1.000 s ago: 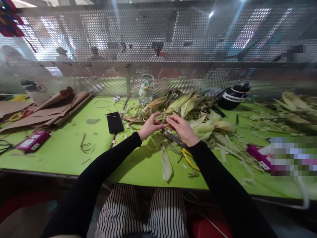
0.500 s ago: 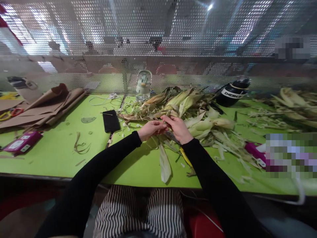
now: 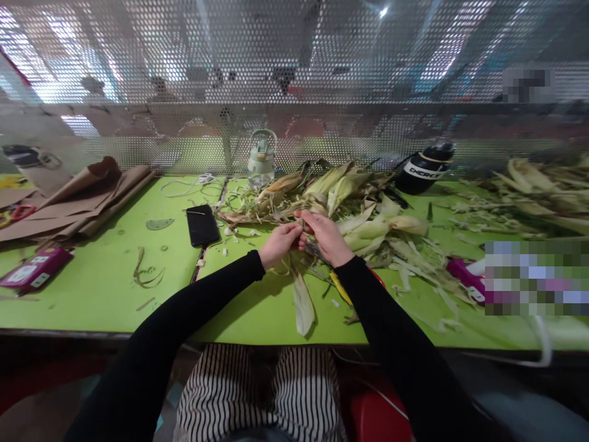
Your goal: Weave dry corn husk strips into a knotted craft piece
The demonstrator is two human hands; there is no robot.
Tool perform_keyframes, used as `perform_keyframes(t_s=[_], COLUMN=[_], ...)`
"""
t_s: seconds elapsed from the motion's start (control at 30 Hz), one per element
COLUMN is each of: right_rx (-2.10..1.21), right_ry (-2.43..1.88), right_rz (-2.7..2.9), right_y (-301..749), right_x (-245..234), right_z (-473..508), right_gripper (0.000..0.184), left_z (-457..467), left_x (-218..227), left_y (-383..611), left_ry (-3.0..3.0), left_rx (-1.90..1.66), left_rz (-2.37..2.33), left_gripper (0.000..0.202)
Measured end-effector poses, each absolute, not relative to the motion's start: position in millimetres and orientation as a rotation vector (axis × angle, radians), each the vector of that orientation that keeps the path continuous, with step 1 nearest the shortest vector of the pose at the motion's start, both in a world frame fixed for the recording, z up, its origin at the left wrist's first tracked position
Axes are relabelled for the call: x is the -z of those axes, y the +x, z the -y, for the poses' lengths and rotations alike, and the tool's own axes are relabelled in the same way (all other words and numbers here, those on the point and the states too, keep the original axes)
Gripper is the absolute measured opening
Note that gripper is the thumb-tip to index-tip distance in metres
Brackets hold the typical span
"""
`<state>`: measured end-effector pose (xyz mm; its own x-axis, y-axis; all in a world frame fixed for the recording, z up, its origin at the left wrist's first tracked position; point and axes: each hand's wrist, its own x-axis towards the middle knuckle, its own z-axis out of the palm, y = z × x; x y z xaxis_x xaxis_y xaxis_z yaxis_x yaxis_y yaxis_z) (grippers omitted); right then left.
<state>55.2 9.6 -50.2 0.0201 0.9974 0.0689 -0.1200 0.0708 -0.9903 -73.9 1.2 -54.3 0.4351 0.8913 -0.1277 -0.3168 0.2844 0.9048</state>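
Observation:
My left hand and my right hand meet above the green table, fingertips pinched together. Between them is a small greenish-brown piece that looks like corn husk, mostly covered by the fingers. A long pale corn husk lies on the table just below the hands. Close behind them spreads a heap of dry and green corn husks. Scissors with a yellow and red handle lie partly under my right forearm.
A phone lies left of the hands, a clear bottle behind it. Brown paper and a purple box are far left. On the right are a black bottle and a purple object. A perforated metal screen backs the table.
The view has shifted slightly, so the table things sit a little further left. Both hands stay pinched together, with the left hand turned slightly and its fingers more curled.

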Motion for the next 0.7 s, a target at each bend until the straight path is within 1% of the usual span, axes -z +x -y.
perform_keyframes(t_s=[0.1, 0.23, 0.4, 0.53, 0.6, 0.7], right_rx=[-1.271, -1.29, -1.18, -1.064, -1.033, -0.994], right_ry=[-1.07, -1.08, -1.117, -1.167, -1.211, -1.269], right_rz=[1.171, 1.178, 1.132, 1.09, 1.07, 1.031], right_y=[55.7, 57.5, 64.3, 71.7, 76.7, 87.5], right_x=[52.7, 56.7, 62.8, 70.7, 74.8, 78.9], right_z=[-5.5, -4.7, -12.2, -19.9, -23.6, -29.4], right_gripper=[0.041, 0.04, 0.04, 0.03, 0.025, 0.033], left_z=[-5.2, -5.2, 1.5, 2.6, 0.5, -5.5], left_x=[53.2, 56.9, 60.5, 56.7, 53.4, 49.2], left_y=[-77.3, -76.8, -73.2, -80.5, -86.5, -95.8], left_ry=[0.931, 0.956, 1.066, 1.164, 1.196, 1.225], left_rx=[-0.959, -0.91, -0.728, -0.578, -0.579, -0.663], left_rz=[-0.755, -0.776, -0.786, -0.807, -0.809, -0.803], left_gripper=[0.015, 0.019, 0.016, 0.012, 0.012, 0.012])
